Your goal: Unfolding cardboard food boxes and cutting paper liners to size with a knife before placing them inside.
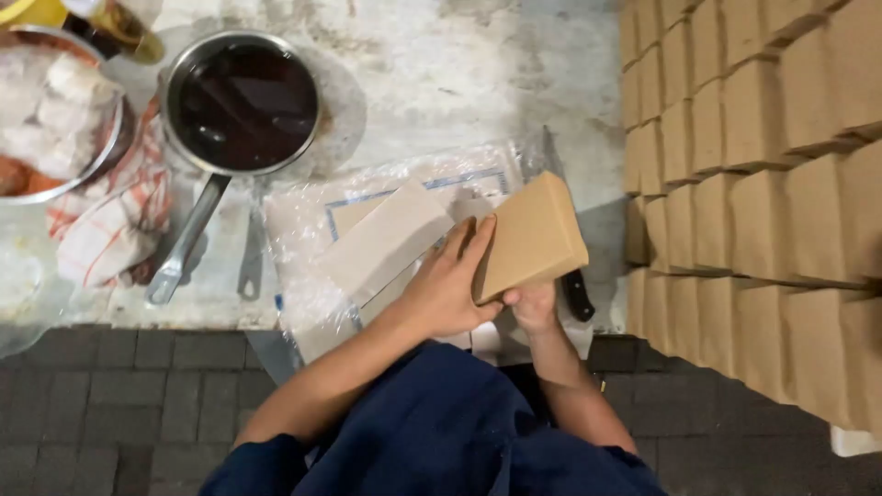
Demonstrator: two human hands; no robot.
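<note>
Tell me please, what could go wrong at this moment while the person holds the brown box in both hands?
1. The brown box is tilted, gripped by the left hand and right hand near its lower end; it might slip.
2. A black-handled knife lies just beside the right hand, partly hidden, so a cut seems possible.
3. The pan of dark liquid has its long handle pointing toward the person; a bump could spill it.

Worn concrete slab [441, 73] (pale, stained), topped by pan [243, 101], cloth [110, 220], plastic sheet [312, 230], knife [574, 289], boxes [753, 184].
</note>
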